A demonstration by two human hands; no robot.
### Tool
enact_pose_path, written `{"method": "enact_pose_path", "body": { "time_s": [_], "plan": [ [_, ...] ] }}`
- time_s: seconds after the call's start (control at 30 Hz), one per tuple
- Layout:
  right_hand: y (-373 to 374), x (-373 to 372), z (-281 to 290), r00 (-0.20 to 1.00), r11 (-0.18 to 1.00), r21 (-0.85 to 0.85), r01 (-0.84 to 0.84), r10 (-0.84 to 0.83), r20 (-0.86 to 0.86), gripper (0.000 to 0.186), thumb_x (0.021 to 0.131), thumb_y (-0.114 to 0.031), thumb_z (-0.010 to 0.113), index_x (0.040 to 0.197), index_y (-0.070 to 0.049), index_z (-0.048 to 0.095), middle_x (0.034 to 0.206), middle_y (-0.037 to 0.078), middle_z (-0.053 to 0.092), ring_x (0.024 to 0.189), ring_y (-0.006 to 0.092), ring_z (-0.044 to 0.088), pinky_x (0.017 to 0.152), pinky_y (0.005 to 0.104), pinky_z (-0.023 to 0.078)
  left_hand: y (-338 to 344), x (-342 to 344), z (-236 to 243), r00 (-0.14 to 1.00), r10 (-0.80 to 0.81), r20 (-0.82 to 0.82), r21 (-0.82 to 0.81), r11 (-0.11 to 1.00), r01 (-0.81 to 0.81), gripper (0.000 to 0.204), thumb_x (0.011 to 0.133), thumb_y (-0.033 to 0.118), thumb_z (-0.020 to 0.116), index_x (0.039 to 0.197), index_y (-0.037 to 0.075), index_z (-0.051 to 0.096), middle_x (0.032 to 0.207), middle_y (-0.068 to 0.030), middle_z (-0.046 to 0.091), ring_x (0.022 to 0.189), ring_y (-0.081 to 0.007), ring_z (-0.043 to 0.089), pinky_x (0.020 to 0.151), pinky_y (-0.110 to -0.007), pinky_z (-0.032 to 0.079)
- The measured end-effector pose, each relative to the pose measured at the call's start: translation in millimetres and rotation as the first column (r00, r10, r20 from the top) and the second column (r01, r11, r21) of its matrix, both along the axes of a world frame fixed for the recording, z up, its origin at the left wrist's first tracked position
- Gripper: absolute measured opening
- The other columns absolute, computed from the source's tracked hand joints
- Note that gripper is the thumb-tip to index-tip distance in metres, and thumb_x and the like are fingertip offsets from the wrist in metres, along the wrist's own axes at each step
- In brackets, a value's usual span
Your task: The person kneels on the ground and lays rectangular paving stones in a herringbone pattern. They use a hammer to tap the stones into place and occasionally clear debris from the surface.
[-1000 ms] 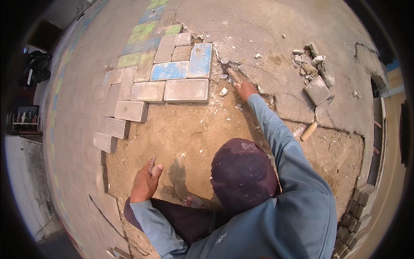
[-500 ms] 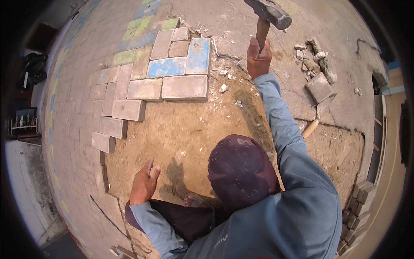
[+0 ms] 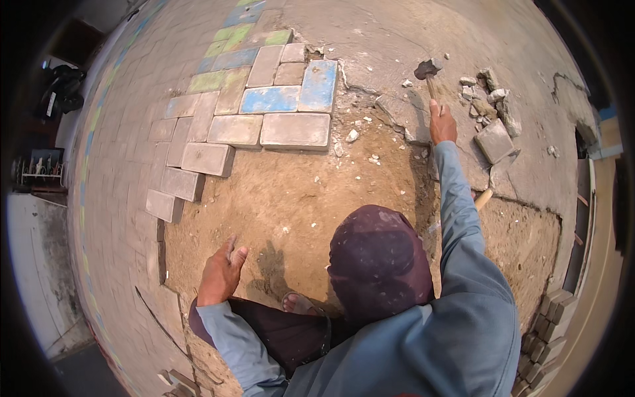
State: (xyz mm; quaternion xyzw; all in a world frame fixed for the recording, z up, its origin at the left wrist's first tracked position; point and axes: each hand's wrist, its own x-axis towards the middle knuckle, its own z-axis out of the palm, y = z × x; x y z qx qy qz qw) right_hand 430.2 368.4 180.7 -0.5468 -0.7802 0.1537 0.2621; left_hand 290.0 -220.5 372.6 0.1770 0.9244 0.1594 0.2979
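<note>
My right hand (image 3: 443, 123) grips the wooden handle of a hammer (image 3: 429, 69), its dark metal head lying over the cracked concrete slab (image 3: 402, 114) beyond the dug-out sand. Whether the head touches the concrete I cannot tell. Over by my left knee, my left hand (image 3: 221, 272) hangs above the sand bed (image 3: 264, 205), holding nothing, with thumb and fingers apart. Laid paving blocks (image 3: 295, 131) border the sand at the far side, some painted blue or green. Stepped block ends (image 3: 165, 206) form its left edge.
Broken concrete chunks (image 3: 488, 99) and a loose paving block (image 3: 494, 141) lie right of the hammer. A wooden handle (image 3: 483, 198) sticks out beside my right forearm. Stacked blocks (image 3: 546, 331) stand at the lower right. A thin dark rod (image 3: 169, 334) lies at the lower left.
The hammer has come down from its raised position toward the concrete, moving right, with my right arm stretched out. My left hand stays almost where it was.
</note>
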Motion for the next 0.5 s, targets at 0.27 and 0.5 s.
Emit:
{"method": "enact_pose_path", "body": {
  "time_s": [0.27, 0.5],
  "plan": [
    [-16, 0, 9, 0.902, 0.84, 0.492, -0.229, -0.007, 0.432, 0.032, 0.093, -0.02, 0.062, 0.122, -0.006, 0.062, 0.115, 0.02, 0.061, 0.108, 0.0361, 0.062, 0.092, 0.047, 0.048, 6, 2, -2, 0.995, 0.026, 0.096, 0.118, 0.992, -0.038, 0.059, 0.104, 0.038, 0.061, 0.146, -0.002, 0.052, 0.132, -0.0333, 0.063, 0.126, -0.0423, 0.062, 0.102, -0.042, 0.051],
    [-87, -185, -72, 0.691, 0.707, 0.045, -0.706, 0.673, 0.263, 0.045, 0.098, -0.026, 0.06, 0.139, -0.01, 0.055, 0.13, 0.015, 0.055, 0.12, 0.0341, 0.059, 0.102, 0.0489, 0.045, 17, -8, -8, 0.998, 0.039, 0.049, -0.065, 0.997, -0.036, 0.062, 0.104, 0.043, 0.06, 0.148, -0.001, 0.051, 0.134, -0.032, 0.062, 0.127, -0.0429, 0.061, 0.103, -0.042, 0.05]
  ]
}}
